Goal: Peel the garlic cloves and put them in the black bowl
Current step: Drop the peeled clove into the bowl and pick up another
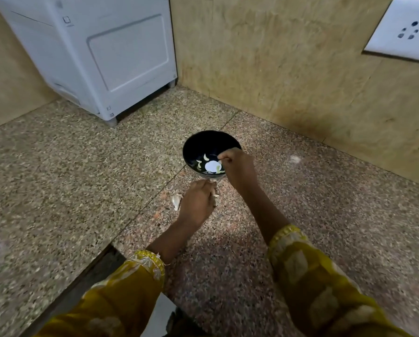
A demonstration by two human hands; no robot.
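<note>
Black bowl (203, 144), appliance logo (66, 20) illegible

The bowl (209, 142) stands on the counter (57, 178), near the wall corner, with peeled cloves (205, 157) in it. The right hand (237, 166) hangs over its right rim. The left hand (198, 203) is just before it, garlic bits (215, 195) in its fingers, and a garlic piece (176, 202) lies to its left. An appliance (106, 57) stands behind, leftward.

One black bowl (203, 142) sits under the right hand (238, 167), holding perhaps four peeled cloves (206, 157); glare blurs the count. One unpeeled clove (176, 201) lies just left of the left hand (197, 203), and one pale bit (215, 195) shows at its fingertips. Well beyond both hands stand one white appliance (94, 57) and one wall socket (403, 30)
</note>
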